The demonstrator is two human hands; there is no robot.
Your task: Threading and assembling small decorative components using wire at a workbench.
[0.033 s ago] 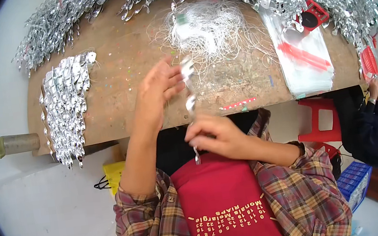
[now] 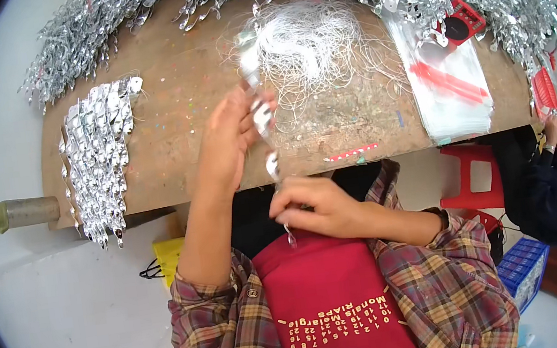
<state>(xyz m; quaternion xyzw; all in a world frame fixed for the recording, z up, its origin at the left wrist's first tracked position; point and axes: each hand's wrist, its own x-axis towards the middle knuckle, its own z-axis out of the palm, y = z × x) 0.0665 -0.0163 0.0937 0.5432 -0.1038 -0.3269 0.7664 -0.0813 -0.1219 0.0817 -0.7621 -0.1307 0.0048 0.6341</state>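
Head view shows the right hand (image 2: 318, 204) gripping a silver strip's (image 2: 262, 116) near part, seemingly to steady it; the farther left hand's (image 2: 228, 135) grip I cannot tell.

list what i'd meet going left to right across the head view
Grey cylinder, bundle of twisted silver strips, left hand, right hand, stack of clear plastic, another person's hand.
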